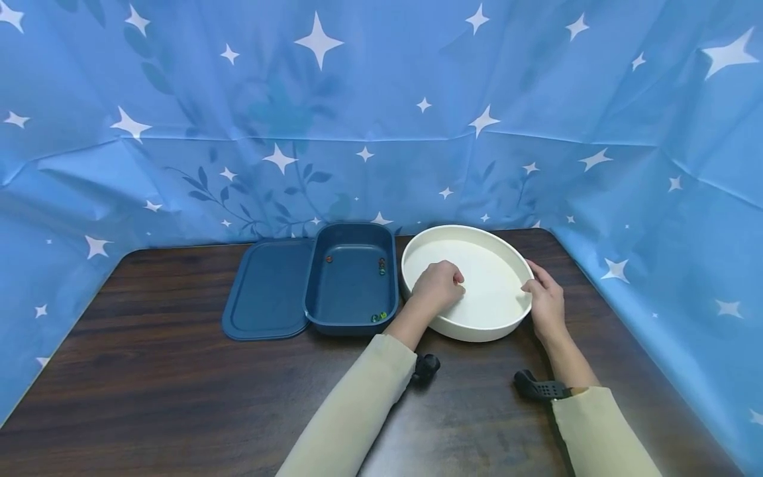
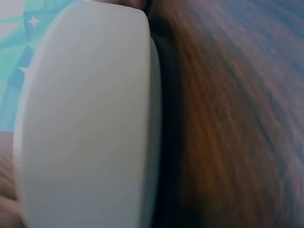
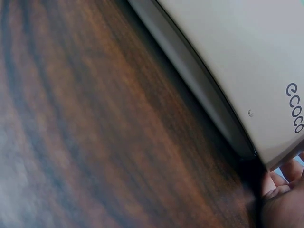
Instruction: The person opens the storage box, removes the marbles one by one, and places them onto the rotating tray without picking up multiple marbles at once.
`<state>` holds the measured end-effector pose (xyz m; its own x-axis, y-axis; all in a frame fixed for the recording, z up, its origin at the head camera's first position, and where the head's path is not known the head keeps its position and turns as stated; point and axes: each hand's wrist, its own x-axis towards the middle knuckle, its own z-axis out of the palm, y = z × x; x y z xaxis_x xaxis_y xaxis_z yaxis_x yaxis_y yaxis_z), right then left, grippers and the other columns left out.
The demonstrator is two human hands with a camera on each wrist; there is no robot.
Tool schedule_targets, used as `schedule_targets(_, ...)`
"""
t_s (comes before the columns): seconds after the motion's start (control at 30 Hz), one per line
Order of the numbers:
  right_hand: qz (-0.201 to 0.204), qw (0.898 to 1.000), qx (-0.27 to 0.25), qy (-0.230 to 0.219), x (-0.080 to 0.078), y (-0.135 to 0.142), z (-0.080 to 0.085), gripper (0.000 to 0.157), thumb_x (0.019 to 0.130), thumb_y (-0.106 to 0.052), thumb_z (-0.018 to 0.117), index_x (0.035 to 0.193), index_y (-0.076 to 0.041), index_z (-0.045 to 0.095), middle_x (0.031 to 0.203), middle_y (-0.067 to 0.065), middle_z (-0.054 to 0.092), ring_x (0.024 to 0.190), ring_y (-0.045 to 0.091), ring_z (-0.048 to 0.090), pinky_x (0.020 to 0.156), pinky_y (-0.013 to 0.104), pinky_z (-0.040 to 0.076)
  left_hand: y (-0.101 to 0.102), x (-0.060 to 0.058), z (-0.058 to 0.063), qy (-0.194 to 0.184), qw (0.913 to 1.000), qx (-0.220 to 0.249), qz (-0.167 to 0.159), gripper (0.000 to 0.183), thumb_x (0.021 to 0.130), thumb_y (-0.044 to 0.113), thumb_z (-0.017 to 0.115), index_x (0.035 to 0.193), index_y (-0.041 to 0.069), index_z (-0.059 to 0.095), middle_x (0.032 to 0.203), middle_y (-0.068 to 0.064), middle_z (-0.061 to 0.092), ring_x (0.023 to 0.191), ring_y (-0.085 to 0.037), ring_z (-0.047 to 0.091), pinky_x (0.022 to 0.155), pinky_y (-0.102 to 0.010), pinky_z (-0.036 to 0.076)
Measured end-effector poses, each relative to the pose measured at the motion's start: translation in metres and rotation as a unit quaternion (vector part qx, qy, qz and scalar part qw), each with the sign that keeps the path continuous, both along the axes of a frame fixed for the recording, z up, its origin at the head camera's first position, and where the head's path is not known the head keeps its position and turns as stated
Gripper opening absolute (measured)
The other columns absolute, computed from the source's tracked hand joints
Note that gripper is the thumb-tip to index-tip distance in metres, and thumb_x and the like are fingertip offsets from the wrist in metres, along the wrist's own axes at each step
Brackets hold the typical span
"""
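A round white tray [image 1: 485,298] with a low wall stands at the back right of the table. My right hand [image 1: 545,298] grips its right rim, thumb over the edge and fingers round the outside. In the right wrist view those fingers [image 3: 285,178] show beside the tray wall [image 3: 228,52], lettered "ecoco". Inside the tray, my left hand [image 1: 438,286] has its fingers curled and pinches a small reddish marble [image 1: 457,283], mostly hidden by the fingertips. The tray's outer wall [image 2: 85,114] fills much of the left wrist view.
Left of the tray sits a deep blue box [image 1: 352,324] with several small marbles [image 1: 382,266] in it. A flat blue lid [image 1: 268,291] lies against the box's left side. Behind the dark wooden table [image 1: 179,397] hangs a blue star-patterned cloth [image 1: 381,99].
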<state>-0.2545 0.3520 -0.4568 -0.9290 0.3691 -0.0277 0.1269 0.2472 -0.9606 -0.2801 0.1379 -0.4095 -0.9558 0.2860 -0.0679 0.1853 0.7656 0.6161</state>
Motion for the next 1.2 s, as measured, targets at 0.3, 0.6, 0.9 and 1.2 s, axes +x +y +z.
schedule_targets(0.3,0.006,1.0,-0.008,-0.011,0.005,-0.008,-0.009,0.066,0.091,-0.003,0.038,0.157,-0.014,0.039,0.164,0.008,0.035,0.148,0.025,0.037,0.117,0.041,0.037,-0.068,0.035,0.036,0.06,0.9908,0.118,-0.027,0.021,0.099,0.022,0.066,0.115,0.013,0.075,0.106,0.001,0.075,0.088,-0.012,0.065,0.076,-0.025,0.053)
schedule_targets(0.6,-0.002,1.0,-0.01,-0.004,0.003,-0.004,-0.005,0.066,0.091,-0.003,0.036,0.157,-0.011,0.037,0.165,0.009,0.033,0.15,0.026,0.035,0.121,0.047,0.033,-0.127,0.038,0.047,0.03,0.9846,0.172,0.008,0.021,0.101,0.025,0.063,0.115,0.015,0.075,0.107,-0.002,0.073,0.09,-0.018,0.062,0.072,-0.031,0.053)
schedule_targets(0.9,0.001,1.0,-0.003,-0.009,0.003,-0.001,-0.003,0.066,0.093,-0.004,0.035,0.158,-0.013,0.035,0.167,0.009,0.03,0.151,0.027,0.034,0.12,0.049,0.034,-0.153,0.031,0.034,-0.065,0.9861,0.153,0.005,0.031,0.104,0.029,0.056,0.115,0.005,0.072,0.093,-0.014,0.069,0.084,-0.025,0.066,0.069,-0.031,0.054)
schedule_targets(1.2,-0.003,1.0,0.009,-0.011,-0.001,0.002,0.001,0.065,0.093,-0.005,0.037,0.158,-0.013,0.036,0.166,0.009,0.032,0.149,0.027,0.036,0.119,0.049,0.035,-0.161,0.026,0.019,-0.199,0.9693,0.141,-0.031,0.048,0.109,0.036,0.043,0.098,-0.001,0.071,0.086,-0.008,0.069,0.075,-0.017,0.065,0.071,-0.03,0.056)
